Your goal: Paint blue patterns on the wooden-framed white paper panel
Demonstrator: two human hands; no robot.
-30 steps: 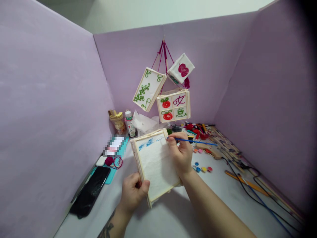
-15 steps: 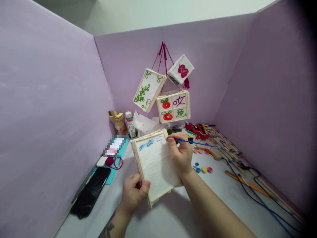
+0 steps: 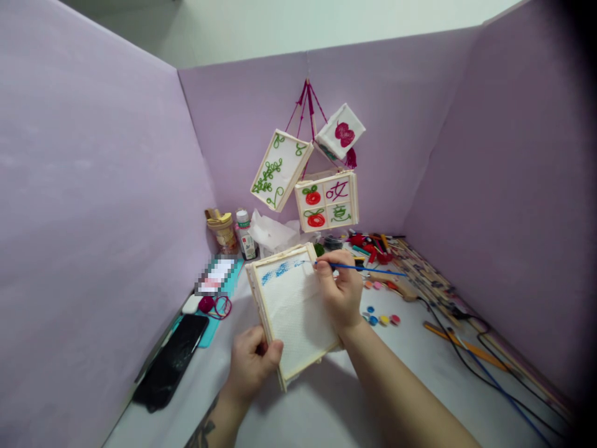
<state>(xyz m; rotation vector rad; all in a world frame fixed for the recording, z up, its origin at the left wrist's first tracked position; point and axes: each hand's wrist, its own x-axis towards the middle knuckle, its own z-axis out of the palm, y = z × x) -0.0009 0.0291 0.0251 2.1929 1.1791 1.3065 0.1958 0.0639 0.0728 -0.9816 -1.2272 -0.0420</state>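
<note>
A white panel with a pale wooden frame (image 3: 298,323) is tilted up in front of me. My left hand (image 3: 254,359) grips its lower left edge, thumb on the front and the other fingers curled at the side, partly hidden. A thin paintbrush with a blue handle (image 3: 373,270) is pinched in my right hand (image 3: 342,289), which lies over the panel's right side. The brush's fine tip is at the panel's upper right, by the end of a dabbed band of blue paint (image 3: 282,270) that runs along the top.
Decorated framed panels (image 3: 326,200) hang from magenta cords behind. Small paint pots (image 3: 384,320) stand to the right, near wooden sticks, a glue gun (image 3: 401,290) and an orange cutter (image 3: 466,346). On the left lie a black phone (image 3: 172,361), magenta yarn (image 3: 206,304), a jar and a bottle.
The blue band has grown fuller toward the right along the panel's top. The brush tip has shifted slightly down. My left hand and the panel have stayed in place.
</note>
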